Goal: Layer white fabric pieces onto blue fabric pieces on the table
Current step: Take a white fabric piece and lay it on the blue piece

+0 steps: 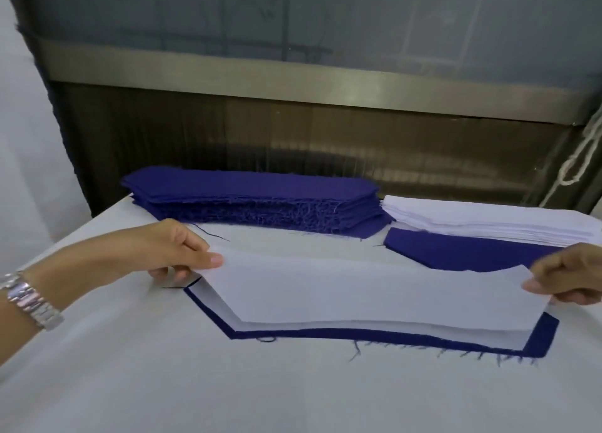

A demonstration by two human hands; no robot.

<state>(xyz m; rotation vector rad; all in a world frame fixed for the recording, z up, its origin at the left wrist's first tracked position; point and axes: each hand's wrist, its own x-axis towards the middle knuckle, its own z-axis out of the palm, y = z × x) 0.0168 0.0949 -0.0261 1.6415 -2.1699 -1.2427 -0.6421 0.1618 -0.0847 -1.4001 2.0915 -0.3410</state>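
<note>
While left hand point(176, 253) and right hand point(566, 276) pinch the white piece point(374, 295) ends,
I see blue piece point(391, 336) edge in front, table point(293, 393) open nearer.

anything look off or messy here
Only fraying. The blue piece under the held white piece trails loose threads off its near edge, and the blue stack is fuzzy along its front. The white piece isn't squared up yet: the blue border is widest at the right end.
</note>
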